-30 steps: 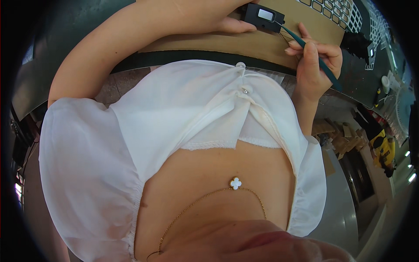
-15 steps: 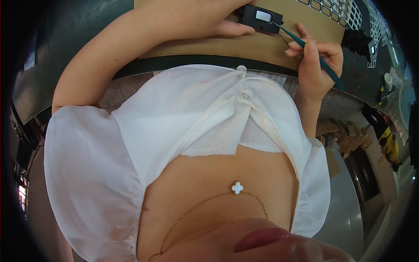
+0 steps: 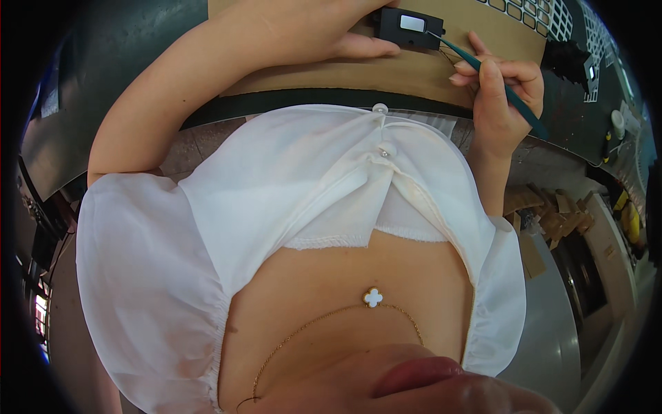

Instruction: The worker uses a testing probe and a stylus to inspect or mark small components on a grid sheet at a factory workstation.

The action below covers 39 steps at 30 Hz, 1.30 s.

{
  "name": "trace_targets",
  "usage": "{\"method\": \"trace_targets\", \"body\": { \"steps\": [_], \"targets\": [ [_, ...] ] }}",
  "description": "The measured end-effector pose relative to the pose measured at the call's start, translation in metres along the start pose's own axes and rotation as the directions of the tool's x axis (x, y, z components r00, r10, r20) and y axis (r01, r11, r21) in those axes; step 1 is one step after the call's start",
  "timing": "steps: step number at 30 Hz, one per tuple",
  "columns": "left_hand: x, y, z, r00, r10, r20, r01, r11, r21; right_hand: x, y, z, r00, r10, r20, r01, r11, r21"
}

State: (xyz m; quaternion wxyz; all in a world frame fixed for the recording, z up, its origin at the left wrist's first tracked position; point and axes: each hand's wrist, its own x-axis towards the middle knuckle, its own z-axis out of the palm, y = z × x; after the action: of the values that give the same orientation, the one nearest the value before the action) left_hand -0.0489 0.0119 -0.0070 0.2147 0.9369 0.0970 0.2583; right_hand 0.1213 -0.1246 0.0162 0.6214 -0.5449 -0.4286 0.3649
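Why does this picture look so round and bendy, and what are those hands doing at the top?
The picture comes from a small camera worn on a person's head, looking down. Its lens sees very wide, so straight edges bend and the corners go dark. Most of what you see is the person's own white blouse, because the camera looks down along the body. There is no robot here, only two bare hands. At the top lies a brown board on a dark table. The left hand rests on a small black box and steadies it. The right hand holds a thin teal tool like a pencil, with its tip at the box's edge. A white grid tray sits further back.
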Motion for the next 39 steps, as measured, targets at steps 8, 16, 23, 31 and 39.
{"method": "trace_targets", "body": {
  "steps": [8,16,23,31,39],
  "targets": [
    [0.001,-0.011,0.003,0.956,0.244,-0.163,-0.231,0.968,0.099,0.0,0.001,0.001,0.999,0.02,-0.028,-0.019,1.0,0.005],
    [0.007,0.0,-0.006,0.925,-0.06,0.375,0.211,0.902,-0.378,0.001,0.001,0.002,0.999,0.002,-0.037,-0.002,1.0,-0.008],
    [0.012,-0.001,-0.011,0.858,-0.087,0.505,0.329,0.849,-0.414,0.001,0.003,-0.007,0.977,0.004,-0.215,0.063,0.951,0.302],
    [0.013,-0.003,-0.014,0.845,-0.037,0.533,0.359,0.779,-0.514,0.006,0.007,-0.015,0.99,-0.075,-0.118,0.1,0.97,0.221],
    [0.014,0.003,-0.018,0.777,-0.293,0.557,0.552,0.742,-0.38,0.044,-0.014,-0.018,0.783,-0.141,0.606,0.577,0.529,-0.622]
  ]
}}
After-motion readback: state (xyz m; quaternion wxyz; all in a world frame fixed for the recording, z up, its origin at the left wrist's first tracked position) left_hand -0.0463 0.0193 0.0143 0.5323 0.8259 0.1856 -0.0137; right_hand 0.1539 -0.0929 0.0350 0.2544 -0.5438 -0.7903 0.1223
